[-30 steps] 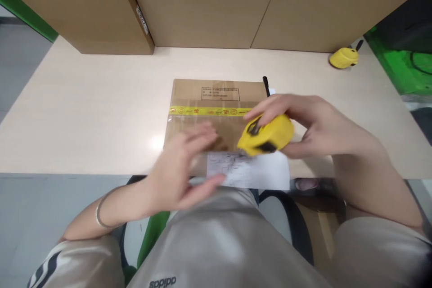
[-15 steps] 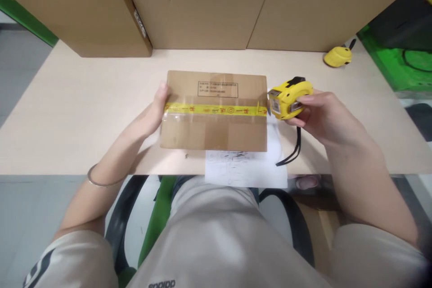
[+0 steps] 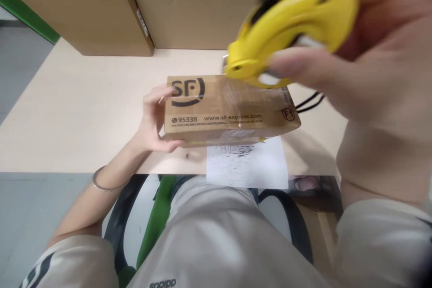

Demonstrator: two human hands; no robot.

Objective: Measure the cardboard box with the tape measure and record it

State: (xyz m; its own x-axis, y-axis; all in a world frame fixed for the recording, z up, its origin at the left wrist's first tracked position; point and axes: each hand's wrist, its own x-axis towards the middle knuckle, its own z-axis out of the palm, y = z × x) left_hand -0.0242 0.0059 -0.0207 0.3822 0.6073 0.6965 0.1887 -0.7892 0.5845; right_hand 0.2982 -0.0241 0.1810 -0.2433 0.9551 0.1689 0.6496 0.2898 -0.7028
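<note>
My left hand (image 3: 153, 119) grips the left end of a small cardboard box (image 3: 216, 107), fingers on its upper edge and thumb under the lower corner. The box is tilted, showing a side printed with "SF" and a web address, with clear tape across its middle. My right hand (image 3: 381, 45), large and close to the camera, is closed around a yellow tape measure (image 3: 303, 4) with a black button and a black wrist strap (image 3: 308, 102). The tape measure is slightly blurred and hides the box's upper right part. No blade is seen pulled out.
A sheet of paper with handwriting (image 3: 248, 166) lies at the table's front edge, partly beneath the box. Large cardboard boxes (image 3: 189, 9) stand along the back, with a flatter carton (image 3: 74, 18) at the left. The pale tabletop (image 3: 84, 112) ends just before my body.
My right hand has lifted the tape measure up toward the camera, away from the box's right side. The box has been turned so that its printed side faces up, and my left hand's grip has shifted.
</note>
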